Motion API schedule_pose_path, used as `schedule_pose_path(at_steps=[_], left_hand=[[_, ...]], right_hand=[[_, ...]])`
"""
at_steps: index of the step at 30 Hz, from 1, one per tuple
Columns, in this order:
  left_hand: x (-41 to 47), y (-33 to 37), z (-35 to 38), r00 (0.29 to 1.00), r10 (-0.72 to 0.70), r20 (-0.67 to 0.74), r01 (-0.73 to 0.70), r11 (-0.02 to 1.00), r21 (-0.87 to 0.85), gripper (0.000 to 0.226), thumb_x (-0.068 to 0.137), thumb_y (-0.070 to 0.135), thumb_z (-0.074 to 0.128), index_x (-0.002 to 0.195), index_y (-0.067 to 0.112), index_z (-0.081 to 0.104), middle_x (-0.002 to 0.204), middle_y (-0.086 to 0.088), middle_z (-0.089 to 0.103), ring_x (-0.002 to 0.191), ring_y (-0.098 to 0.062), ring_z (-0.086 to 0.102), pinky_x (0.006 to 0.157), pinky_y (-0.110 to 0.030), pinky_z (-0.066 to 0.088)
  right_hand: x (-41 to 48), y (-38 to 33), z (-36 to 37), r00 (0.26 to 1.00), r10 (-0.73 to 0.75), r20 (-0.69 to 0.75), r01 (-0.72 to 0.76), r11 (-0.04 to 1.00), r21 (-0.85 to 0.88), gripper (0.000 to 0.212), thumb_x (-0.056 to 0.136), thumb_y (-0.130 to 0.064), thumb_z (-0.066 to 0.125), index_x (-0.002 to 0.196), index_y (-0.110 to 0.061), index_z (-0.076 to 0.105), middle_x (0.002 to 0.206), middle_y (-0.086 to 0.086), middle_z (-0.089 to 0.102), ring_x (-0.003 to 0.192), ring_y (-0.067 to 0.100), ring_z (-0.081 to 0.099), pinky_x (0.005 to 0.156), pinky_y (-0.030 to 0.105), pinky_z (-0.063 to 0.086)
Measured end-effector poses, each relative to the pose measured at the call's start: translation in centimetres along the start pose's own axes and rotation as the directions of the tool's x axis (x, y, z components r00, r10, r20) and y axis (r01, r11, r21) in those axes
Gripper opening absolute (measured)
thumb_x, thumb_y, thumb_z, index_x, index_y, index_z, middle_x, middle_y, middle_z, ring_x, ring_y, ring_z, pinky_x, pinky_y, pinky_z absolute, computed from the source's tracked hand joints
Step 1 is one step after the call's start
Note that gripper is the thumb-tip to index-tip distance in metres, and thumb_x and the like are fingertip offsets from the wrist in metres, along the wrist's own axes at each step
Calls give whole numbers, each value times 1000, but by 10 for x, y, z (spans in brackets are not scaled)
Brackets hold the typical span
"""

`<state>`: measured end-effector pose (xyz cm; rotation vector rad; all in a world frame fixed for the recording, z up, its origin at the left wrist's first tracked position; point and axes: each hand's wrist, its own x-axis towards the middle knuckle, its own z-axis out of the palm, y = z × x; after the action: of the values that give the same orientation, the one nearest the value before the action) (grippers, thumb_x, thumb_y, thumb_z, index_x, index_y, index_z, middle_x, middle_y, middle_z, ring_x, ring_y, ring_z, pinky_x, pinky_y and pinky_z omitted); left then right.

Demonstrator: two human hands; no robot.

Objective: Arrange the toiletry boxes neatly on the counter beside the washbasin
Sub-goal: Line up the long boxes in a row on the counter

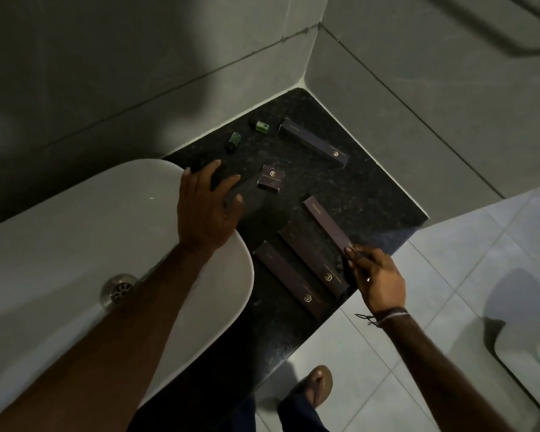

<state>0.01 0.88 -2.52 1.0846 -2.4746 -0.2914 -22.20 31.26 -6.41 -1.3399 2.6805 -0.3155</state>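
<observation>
Five dark toiletry boxes are lying on the black speckled counter [371,194] right of the white washbasin [75,232]: one long box [313,142] sitting diagonally near the upper corner, a small square box [271,178] resting at centre, and three long boxes lying side by side at lower centre, namely the leftmost [289,280], the middle [313,258] and the rightmost [326,222]. Right hand [378,279] is pinching the near end of the rightmost box between its fingertips, while the left hand [208,207] is spreading flat, fingers released, over the basin rim and counter, grasping nothing. Two small green bottles [234,141] [261,126] are lying near the wall at upper centre.
</observation>
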Motion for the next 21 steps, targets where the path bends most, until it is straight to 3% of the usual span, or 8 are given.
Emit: schedule_pose_path(at_steps=[21], left_hand=[[0,0,1,1000,5,-4,-5,1000,-13,53,101,48,32,131,19,64,148,-15,49,137,-35,44,122,-51,19]], right_hand=[[-2,22,-4,997,-66,40,67,998,-7,32,86,-19,70,117,-16,72,123,9,64,105,29,61,78,37,55]])
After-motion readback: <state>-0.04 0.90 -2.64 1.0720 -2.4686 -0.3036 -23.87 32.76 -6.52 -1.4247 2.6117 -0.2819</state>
